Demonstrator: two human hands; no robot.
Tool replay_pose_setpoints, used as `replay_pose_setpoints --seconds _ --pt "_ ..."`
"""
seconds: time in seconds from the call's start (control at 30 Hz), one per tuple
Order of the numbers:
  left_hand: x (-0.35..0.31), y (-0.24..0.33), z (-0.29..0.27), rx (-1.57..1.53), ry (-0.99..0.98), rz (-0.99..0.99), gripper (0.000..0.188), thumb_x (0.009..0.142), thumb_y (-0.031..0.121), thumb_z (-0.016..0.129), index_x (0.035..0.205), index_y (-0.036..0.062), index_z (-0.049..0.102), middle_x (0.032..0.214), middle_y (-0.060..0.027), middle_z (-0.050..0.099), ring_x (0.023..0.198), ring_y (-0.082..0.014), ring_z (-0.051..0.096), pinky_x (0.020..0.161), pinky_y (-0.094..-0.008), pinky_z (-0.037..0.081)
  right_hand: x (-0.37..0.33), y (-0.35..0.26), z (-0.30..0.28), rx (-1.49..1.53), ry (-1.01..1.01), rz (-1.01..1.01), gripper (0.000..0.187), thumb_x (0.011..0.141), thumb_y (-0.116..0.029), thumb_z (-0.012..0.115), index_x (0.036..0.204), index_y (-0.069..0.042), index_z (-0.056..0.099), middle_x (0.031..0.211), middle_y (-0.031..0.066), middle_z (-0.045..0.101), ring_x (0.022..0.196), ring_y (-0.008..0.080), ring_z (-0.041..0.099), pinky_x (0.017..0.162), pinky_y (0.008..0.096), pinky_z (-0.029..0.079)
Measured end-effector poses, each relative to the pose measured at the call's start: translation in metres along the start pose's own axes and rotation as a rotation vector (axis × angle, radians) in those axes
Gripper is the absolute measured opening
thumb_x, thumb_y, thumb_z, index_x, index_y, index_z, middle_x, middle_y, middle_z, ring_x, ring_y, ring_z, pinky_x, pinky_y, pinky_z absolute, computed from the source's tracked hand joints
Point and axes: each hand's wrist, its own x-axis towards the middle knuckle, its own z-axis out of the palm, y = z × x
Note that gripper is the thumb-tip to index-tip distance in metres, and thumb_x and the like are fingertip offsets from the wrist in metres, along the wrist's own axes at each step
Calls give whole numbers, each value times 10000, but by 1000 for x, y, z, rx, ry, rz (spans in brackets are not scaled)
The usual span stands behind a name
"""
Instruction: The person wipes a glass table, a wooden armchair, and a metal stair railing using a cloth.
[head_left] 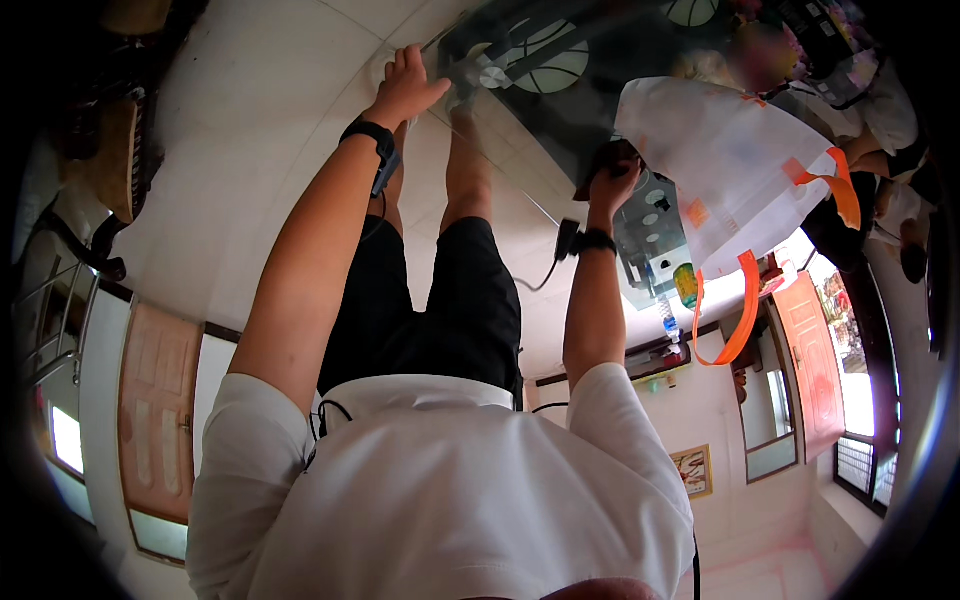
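Observation:
My left hand (407, 90) is at the near left corner of a dark glass table (535, 130), fingers stretched and thumb apart. It holds nothing that I can make out. My right hand (615, 183) rests at the table, its fingers closed on a dark brown object (598, 168) whose kind I cannot tell, as the hand partly hides it. Just right of that hand stands a large white bag (720, 150) with orange strap handles (742, 320). Round ball-like patterns (550, 55) show on the table.
A green and yellow container (686, 286) and a clear bottle with a blue label (669, 320) stand past my right forearm. Dark items and pink flowers (790, 50) crowd the far right. Carved wooden furniture (115, 165) is at the left, above a wooden door (155, 400).

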Motion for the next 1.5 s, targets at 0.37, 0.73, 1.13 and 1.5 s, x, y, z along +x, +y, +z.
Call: replay_pose_setpoints --seconds 0.37,0.73,1.13,1.5 --pt "5 -4 1 22 44 -2 815 781 430 661 1374 48 253 1400 -206 330 1263 -441 355 1016 -523 375 -34 -99 44 33 -193 -451 260 674 49 559 901 -59 491 1429 231 424 1263 434 423 1049 508 342" --pt "7 -5 -3 39 -27 -61 848 785 438 658 1410 53 232 1438 -201 306 1297 -424 340 1033 -511 362 -29 -86 28 26 -134 -171 255 737 -16 587 967 -31 478 1407 296 375 1310 460 354 1027 480 366" --pt "-3 6 -6 6 3 -69 804 785 434 637 1383 54 257 1411 -194 335 1271 -430 362 1010 -514 389 -35 -123 35 -7 -285 -321 412 786 -152 629 1149 -6 502 1393 342 345 1353 472 281 1106 493 278" --pt "-3 10 -5 5 11 -44 782 788 424 648 1365 50 275 1401 -203 348 1230 -439 391 999 -524 394 99 -174 60 -52 184 -314 698 816 -267 649 1359 56 350 1411 353 311 1237 497 386 1039 526 349"
